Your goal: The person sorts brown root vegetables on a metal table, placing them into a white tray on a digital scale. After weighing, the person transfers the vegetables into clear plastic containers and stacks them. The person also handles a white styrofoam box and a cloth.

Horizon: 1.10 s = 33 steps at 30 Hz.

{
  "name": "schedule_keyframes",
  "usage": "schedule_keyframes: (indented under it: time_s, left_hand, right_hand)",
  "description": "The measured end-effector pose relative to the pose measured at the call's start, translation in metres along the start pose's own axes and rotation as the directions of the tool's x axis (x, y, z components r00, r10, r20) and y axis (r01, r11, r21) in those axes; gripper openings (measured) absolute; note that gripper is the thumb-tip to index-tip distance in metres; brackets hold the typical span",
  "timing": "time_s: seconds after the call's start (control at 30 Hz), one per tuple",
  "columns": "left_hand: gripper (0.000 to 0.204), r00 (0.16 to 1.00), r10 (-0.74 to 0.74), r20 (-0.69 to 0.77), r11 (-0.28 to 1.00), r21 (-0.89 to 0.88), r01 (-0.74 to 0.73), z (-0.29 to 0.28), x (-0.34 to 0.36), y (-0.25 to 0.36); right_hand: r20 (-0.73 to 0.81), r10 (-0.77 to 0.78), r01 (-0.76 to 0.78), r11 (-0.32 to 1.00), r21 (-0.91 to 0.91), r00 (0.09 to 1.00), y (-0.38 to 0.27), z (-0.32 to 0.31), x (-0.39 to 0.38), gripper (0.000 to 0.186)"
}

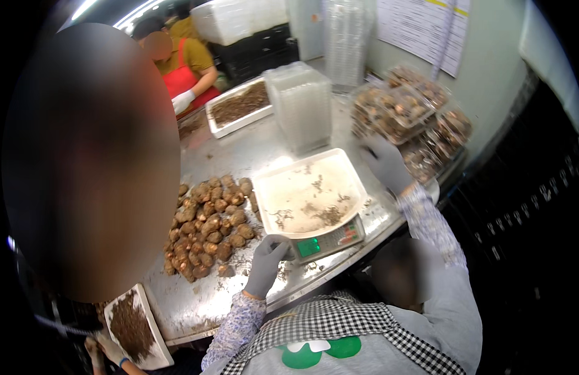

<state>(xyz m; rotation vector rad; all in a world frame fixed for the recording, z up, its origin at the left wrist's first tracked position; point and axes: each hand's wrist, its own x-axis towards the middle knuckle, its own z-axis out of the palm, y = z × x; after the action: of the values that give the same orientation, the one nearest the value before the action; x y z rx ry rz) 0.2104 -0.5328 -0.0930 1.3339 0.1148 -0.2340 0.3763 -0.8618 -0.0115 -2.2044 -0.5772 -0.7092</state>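
My left hand (94,349) shows at the lower left edge, a blue band at its wrist. It grips the near corner of a small white tray (153,357) holding dark soil. My right hand is out of sight. On the steel table (202,300) just beyond the tray lies a heap of brown, soil-covered tubers (208,228). A co-worker in a checked apron leans over the table. One of their grey-gloved hands (269,257) is at the front of a digital scale (330,240). The scale carries a white tray (308,190) with soil crumbs in it.
The co-worker's other gloved hand (384,164) reaches toward stacked clear packs of tubers (408,119) at the right. A stack of empty clear containers (300,103) and a white tray of soil (239,106) stand farther back. Another person in a red apron (186,78) works behind. A large blurred shape fills the left.
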Motion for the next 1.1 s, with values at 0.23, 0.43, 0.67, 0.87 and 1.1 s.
schedule_keyframes:
  time_s: [0.23,0.43,0.67,0.87,1.1]
  left_hand:
    - [0.015,0.881,0.032,-0.471,0.995,-0.065,-0.070,-0.074,-0.070,0.002]
    - [0.015,0.747,-0.039,-0.663,0.967,-0.214,-0.139,-0.104,-0.116,-0.034]
    - [0.015,0.779,-0.078,-0.623,0.934,-0.318,-0.161,-0.097,-0.103,-0.049]
    - [0.014,0.810,-0.067,-0.582,0.933,-0.324,-0.156,-0.098,-0.093,-0.056]
    - [0.011,0.845,0.438,-0.306,0.739,0.658,-0.144,-0.093,-0.099,-0.063]
  right_hand:
    - [0.132,-0.219,0.249,0.924,-0.289,0.967,0.074,0.123,0.211,0.017]
    - [0.525,0.062,0.135,0.934,-0.330,0.849,0.095,0.130,0.264,0.020]
    - [0.665,0.153,0.093,0.943,-0.319,0.731,0.082,0.116,0.285,0.017]
    - [0.307,0.001,0.149,0.873,-0.464,0.952,0.098,0.120,0.276,0.016]
    - [-0.078,-0.499,0.401,0.771,-0.494,0.863,0.014,0.096,0.230,0.006]
